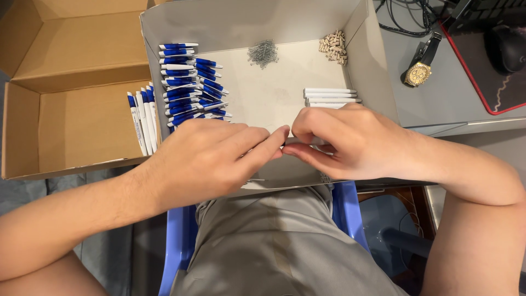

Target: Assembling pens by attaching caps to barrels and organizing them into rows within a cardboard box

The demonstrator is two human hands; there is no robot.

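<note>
Pen parts sit between your two hands, over the near edge of the grey tray (378,71) on your lap. Your left hand (211,156) and your right hand (342,142) meet fingertip to fingertip, and both are pinched together on something small and white; what exactly it is I cannot tell, because the fingers cover it. It looks like the step of joining two pieces of one pen. In the tray, blue-and-white pens (189,82) lie in rows at the left, white barrels (330,97) lie just beyond your right hand, and springs (263,53) and small beige pieces (334,46) lie at the far side. More pens (142,115) rest in the cardboard box (71,120) on the left. A watch (421,68) lies on the counter (438,104) at the far right. For the next move, keep both pieces in line and press straight.
</note>
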